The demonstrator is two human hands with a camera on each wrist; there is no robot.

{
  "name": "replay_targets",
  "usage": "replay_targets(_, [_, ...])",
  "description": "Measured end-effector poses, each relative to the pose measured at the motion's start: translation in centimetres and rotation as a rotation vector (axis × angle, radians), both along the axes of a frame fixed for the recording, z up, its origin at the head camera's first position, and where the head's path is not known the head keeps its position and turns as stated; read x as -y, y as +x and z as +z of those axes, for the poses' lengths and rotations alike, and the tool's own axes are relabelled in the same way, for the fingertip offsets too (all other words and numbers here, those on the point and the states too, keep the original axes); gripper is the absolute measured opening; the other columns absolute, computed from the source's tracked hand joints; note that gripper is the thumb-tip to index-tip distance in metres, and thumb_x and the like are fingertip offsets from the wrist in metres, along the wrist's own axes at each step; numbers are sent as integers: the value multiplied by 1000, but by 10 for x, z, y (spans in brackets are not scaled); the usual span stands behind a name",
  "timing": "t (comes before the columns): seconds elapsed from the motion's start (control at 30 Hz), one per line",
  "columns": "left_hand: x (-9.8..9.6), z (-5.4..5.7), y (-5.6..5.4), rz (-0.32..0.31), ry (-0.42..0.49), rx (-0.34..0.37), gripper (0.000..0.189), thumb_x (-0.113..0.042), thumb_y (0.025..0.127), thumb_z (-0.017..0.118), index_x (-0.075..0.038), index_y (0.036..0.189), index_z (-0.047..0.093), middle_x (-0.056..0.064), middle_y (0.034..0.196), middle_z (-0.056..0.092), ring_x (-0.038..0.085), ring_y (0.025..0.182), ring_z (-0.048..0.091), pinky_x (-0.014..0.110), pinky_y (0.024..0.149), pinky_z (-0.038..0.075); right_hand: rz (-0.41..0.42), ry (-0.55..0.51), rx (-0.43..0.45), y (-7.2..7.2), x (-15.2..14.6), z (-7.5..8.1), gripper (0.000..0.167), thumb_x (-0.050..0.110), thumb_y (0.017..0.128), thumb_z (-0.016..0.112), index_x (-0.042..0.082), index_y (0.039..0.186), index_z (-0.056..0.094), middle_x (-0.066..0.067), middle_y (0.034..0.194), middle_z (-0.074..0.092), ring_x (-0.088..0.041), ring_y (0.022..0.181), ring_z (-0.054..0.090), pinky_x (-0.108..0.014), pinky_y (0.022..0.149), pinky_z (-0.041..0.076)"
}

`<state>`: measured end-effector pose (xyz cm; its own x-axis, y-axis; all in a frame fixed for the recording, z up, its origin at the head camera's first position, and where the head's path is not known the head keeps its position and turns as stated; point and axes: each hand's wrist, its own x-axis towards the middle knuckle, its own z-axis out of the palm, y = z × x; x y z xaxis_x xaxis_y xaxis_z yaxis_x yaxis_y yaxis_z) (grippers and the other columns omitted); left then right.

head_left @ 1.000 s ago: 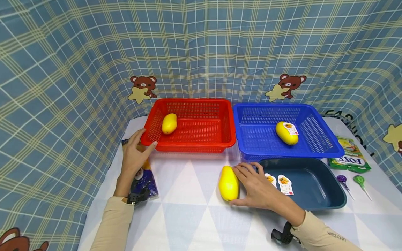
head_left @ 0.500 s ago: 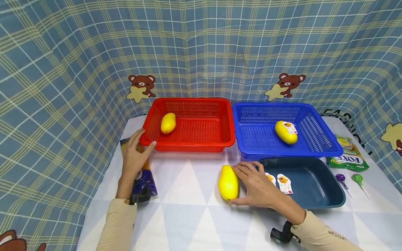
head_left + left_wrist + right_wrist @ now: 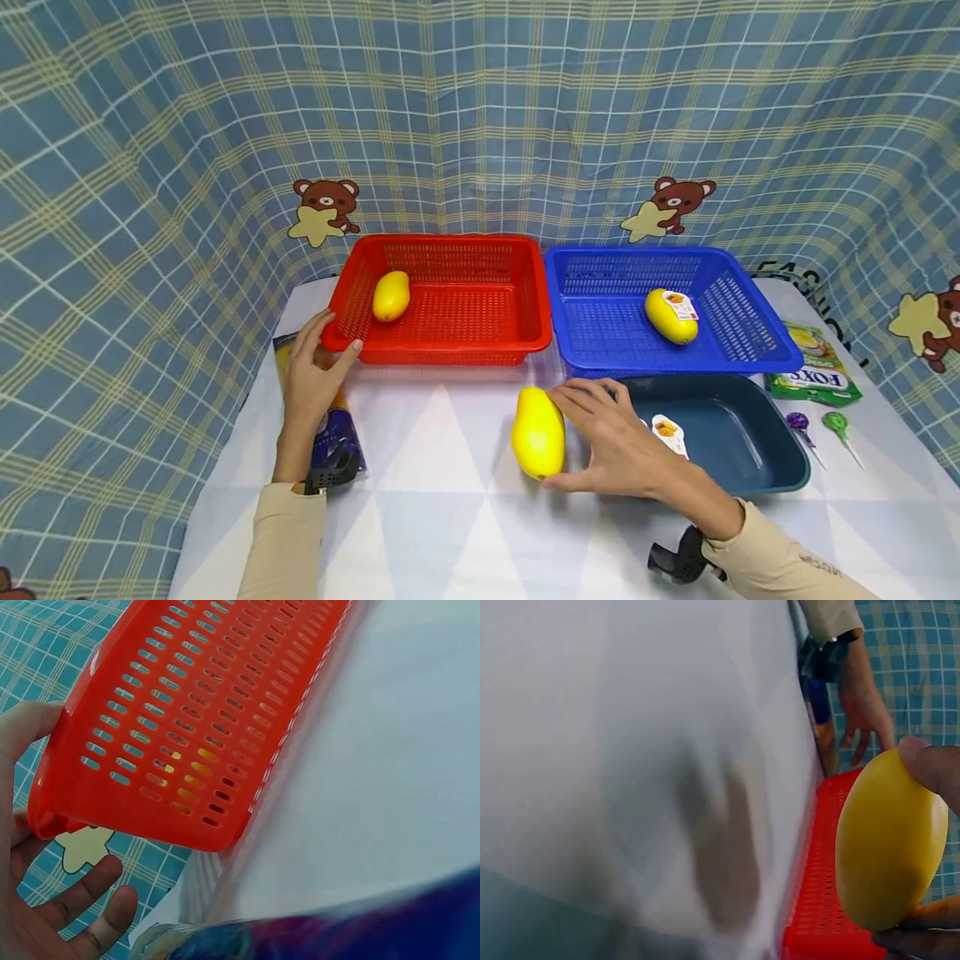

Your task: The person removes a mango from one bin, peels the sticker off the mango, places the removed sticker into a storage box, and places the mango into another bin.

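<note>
In our right hand [image 3: 615, 437] we pinch a smooth yellow mango [image 3: 537, 433] by its two ends; with our left hand [image 3: 309, 379] we hold the near corner of an upright, slotted red basket [image 3: 450, 346].

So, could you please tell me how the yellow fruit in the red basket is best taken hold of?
Probably by its two rounded ends, coming straight down from above: the red basket is open on top, and the yellow fruit lies lengthwise close to its left wall, which leaves less finger room on that side.
</note>
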<state>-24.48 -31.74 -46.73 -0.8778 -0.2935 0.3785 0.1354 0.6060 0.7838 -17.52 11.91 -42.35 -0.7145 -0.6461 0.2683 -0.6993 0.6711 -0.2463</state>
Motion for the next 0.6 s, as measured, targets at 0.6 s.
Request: replay_targets(0.6, [-1, -2, 0, -3, 31, 10, 72, -44, 87, 75, -23, 150, 48, -5, 157, 38, 24, 143, 34, 57, 111, 32, -2, -52, 7, -20, -1, 32, 107, 73, 66, 79, 7, 145, 51, -8, 140, 57, -30, 134, 39, -66, 104, 21])
